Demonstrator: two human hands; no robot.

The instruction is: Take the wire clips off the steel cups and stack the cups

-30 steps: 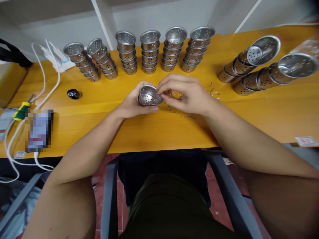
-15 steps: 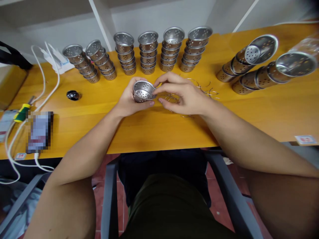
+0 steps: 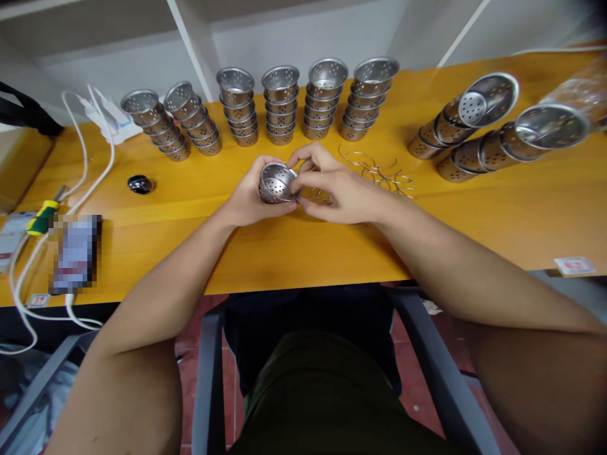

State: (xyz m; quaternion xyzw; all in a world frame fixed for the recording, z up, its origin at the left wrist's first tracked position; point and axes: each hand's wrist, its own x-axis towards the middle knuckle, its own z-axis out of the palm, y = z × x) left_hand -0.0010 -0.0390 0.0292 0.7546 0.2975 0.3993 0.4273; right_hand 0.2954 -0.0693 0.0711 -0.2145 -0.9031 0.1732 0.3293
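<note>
A small perforated metal cup [image 3: 276,183] is tilted over the table, its open mouth facing me. My left hand [image 3: 247,197] wraps round its left side, with the thumb along the lower edge. At the right of the rim, my right hand [image 3: 334,186] pinches the wall, index fingertip at the inner side and thumb outside. Whether a thin wire is also between those fingers, I cannot tell. Loose curved metal wires [image 3: 379,175] lie just right of my right hand, and part of them is hidden behind it.
Several stacks of perforated cups [image 3: 281,104] line the back of the wooden table [image 3: 265,259]. Two leaning stacks [image 3: 496,145] stand at the right. Leftward are a black shiny object [image 3: 140,184], a screwdriver [image 3: 42,217], a blurred phone [image 3: 76,253] and white cables [image 3: 102,174].
The cup has shifted slightly right and down in my left hand. The right fingers, spread beside the rim before, have closed onto it.
</note>
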